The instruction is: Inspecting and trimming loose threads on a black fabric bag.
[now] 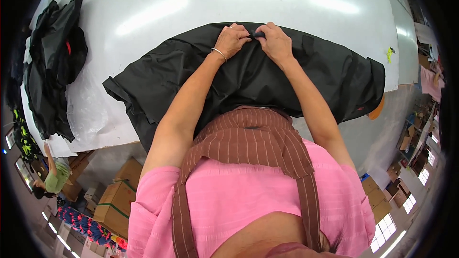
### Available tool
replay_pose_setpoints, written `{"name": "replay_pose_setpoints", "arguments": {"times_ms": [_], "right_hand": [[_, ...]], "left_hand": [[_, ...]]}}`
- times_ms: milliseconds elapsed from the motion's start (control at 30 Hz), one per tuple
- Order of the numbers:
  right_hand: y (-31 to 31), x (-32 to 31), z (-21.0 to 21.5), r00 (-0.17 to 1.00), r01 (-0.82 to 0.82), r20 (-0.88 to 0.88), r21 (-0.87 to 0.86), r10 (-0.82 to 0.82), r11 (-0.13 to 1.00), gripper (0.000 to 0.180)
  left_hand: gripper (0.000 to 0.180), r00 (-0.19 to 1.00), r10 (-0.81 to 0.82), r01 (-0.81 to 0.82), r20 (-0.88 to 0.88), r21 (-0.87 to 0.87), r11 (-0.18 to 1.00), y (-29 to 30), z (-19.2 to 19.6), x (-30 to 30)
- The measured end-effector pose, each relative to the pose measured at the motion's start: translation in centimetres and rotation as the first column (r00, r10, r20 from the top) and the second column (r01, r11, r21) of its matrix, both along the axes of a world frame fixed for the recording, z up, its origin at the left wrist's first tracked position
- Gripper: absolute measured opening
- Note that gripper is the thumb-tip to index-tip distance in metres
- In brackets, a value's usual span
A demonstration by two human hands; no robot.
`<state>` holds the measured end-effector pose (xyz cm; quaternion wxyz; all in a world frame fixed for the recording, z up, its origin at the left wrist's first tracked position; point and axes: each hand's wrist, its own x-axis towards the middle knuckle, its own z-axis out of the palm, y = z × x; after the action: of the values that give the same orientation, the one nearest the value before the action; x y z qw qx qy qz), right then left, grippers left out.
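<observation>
A black garment [334, 67] of smooth, thin cloth lies spread across the table before me, its near part hanging over the front edge toward my apron. Near its far edge, my left hand [232, 41], with a bracelet on the wrist, pinches a fold of the cloth. Just to the right, my right hand [276, 44] is also closed, its thumb and fingers gripping a small dark piece of the same garment. The two sets of fingertips almost meet, and the detail between them is too small to make out.
More black clothing [55, 62] with a red detail is heaped on the white table [201, 0] at the left, beside clear plastic film [88, 110]. A small yellow-green item [390, 55] lies far right. Cardboard boxes [114, 205] stand on the floor behind; another person [55, 174] is at lower left.
</observation>
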<state>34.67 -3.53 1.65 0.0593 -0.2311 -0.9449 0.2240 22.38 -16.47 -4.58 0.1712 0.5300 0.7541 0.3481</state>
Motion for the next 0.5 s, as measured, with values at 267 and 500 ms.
{"name": "replay_pose_setpoints", "arguments": {"times_ms": [267,500], "right_hand": [[0.9,0.9,2.1,1.0,0.028,0.006,-0.084,-0.028,0.996,0.016],[0.2,0.3,1.0,0.974,-0.006,0.225,0.129,-0.023,0.992,0.019]], "left_hand": [[0.025,0.969,0.121,-0.15,0.216,0.125,0.981,0.0,0.2,0.5],[0.029,0.986,0.097,-0.121,0.139,0.175,0.977,-0.2,0.5,0.3]]}}
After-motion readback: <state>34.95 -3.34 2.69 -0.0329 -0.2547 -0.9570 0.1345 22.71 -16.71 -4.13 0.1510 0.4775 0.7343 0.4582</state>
